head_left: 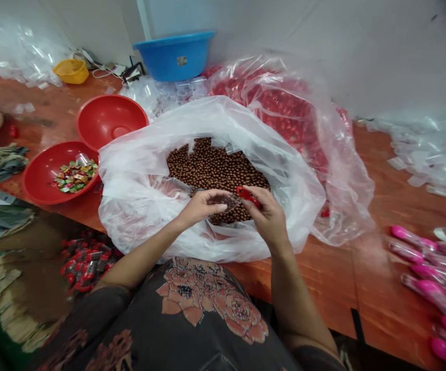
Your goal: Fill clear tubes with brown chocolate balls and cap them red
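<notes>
An orange-red table [393,278] bears a broad, open-mouthed white plastic bag [130,211]; behind it, toward the right, lies a clear bag [280,111] of red pieces. Small brown balls [207,165] fill the white bag's interior. A blue basin [161,57] stands near the wall, and two red bowls [37,178] sit beside the bag at left, the nearer containing small wrapped items [75,176]. Over the balls, the left hand [204,203] pinches a clear container [231,202]; the right hand [267,214] grasps a small red piece [251,197] just beside it, contact between the two being indeterminable.
</notes>
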Tool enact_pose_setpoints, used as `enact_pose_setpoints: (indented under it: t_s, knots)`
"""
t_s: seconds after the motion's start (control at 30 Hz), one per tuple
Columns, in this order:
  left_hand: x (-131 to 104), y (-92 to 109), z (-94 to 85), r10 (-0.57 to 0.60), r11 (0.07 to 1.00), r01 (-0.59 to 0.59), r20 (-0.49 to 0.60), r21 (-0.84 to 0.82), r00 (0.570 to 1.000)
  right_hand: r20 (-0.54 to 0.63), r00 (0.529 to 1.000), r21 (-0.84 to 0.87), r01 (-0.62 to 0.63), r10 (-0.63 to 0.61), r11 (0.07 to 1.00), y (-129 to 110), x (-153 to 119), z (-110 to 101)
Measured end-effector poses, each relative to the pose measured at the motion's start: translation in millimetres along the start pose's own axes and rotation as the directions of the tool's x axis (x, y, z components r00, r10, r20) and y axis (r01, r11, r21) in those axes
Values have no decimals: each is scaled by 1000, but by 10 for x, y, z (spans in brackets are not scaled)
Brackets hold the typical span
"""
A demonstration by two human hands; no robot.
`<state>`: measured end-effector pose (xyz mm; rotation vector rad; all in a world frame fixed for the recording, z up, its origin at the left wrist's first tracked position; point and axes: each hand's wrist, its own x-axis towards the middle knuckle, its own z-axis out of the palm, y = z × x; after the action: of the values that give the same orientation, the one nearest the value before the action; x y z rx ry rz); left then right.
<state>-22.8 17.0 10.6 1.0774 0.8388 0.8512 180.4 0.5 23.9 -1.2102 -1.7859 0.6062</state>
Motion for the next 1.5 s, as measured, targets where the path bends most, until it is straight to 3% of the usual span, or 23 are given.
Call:
enact_pose_setpoints:
  t_s: [0.17,0.4,0.57,0.73,0.93,1.1,1.17,1.23,1.3,1.4,1.43,1.5]
  knots:
    - [-16,-12,-27,-39,999,38,-8,-30,999,142,971,-110,206,-190,972,29,-53,9]
    - [-47,-48,13,-14,1000,14,-62,-7,998,97,910,-339,411,-403,846,20,-150,143]
    - [-112,-71,80,-1,999,-4,-100,-48,995,115,887,-411,453,-448,791,56,-206,247]
    - [-149,-53,178,-59,989,32,-184,-144,981,32,896,-326,429,-443,843,86,-255,304]
    - [-78,-154,353,-247,921,207,-87,-329,965,8,953,-197,297,-302,934,140,-350,430]
    - [-116,-248,500,-177,934,84,-244,-348,954,70,976,-61,212,-208,975,105,-400,459]
    - [-148,-226,509,-165,930,74,-232,-359,959,112,982,26,148,-150,989,88,-413,425]
    - [-177,-180,482,-153,930,70,-204,-362,967,80,997,148,0,-12,989,85,-425,377]
    - [-199,-133,436,-133,937,67,-175,-343,976,11,978,313,-203,210,928,92,-433,335]
    - [-213,-102,376,-151,951,111,-123,-287,981,20,888,465,-414,459,782,92,-433,313]
    - [-214,-106,366,-165,955,132,-106,-265,981,14,880,465,-425,474,776,83,-428,315]
    - [-210,-129,360,-196,958,172,-90,-229,976,-44,917,384,-351,396,854,48,-415,321]
